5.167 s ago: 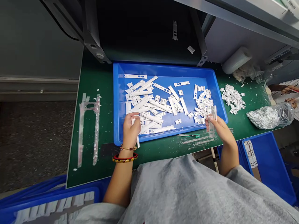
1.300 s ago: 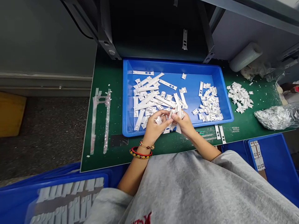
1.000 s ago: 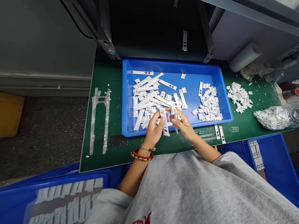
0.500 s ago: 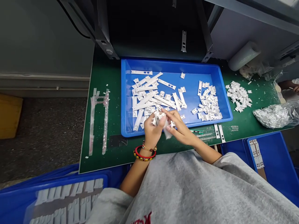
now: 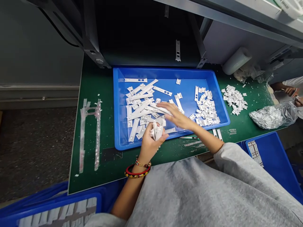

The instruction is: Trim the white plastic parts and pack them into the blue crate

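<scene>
Since half a second ago, the right hand point(image 5: 177, 117) has parted from the left hand point(image 5: 150, 143) and gone out over the blue rectangular plastic tray point(image 5: 180, 73). Nearest, flat white plastic strips point(image 5: 81, 206) lie in rows in a blue plastic bin point(image 5: 47, 204) — apparently finished. The left hand, at the tray's near edge, is closed around several white plastic pieces point(image 5: 157, 129). Beyond, the right hand meets a jumble of long white plastic strips point(image 5: 141, 109); whether its grip pinches one, I cannot tell. Much seems left — that jumble, plus small white plastic clips point(image 5: 207, 108) at the tray's right end.
</scene>
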`<act>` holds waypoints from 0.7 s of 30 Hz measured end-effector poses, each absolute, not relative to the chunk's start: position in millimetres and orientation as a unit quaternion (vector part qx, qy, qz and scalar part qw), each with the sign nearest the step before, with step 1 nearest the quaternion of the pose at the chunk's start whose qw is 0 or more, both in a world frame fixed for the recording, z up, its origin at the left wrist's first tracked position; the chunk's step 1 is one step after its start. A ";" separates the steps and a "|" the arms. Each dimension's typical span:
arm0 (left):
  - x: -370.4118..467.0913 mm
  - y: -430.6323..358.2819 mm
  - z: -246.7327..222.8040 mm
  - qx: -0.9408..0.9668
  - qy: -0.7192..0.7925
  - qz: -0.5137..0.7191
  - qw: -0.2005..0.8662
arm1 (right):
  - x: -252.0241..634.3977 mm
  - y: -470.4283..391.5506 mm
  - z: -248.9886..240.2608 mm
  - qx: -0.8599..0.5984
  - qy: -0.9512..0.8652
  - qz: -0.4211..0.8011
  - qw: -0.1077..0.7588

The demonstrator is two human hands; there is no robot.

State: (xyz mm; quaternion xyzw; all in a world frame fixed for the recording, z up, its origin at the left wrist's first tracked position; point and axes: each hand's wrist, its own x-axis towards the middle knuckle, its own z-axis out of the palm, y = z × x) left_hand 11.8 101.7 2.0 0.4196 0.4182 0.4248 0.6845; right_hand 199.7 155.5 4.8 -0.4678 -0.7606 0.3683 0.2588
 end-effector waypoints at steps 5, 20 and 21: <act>8.1 118.0 -0.8 0.303 0.430 0.510 0.681 | 266.3 262.5 -41.7 -0.656 -0.722 0.184 0.124; -3.4 131.3 -12.1 0.232 0.453 0.505 0.697 | 329.5 246.0 -62.7 -0.675 -0.731 0.101 -0.004; -3.5 131.2 -11.7 0.232 0.453 0.505 0.698 | 333.2 243.1 -60.3 -0.691 -0.717 0.092 -0.007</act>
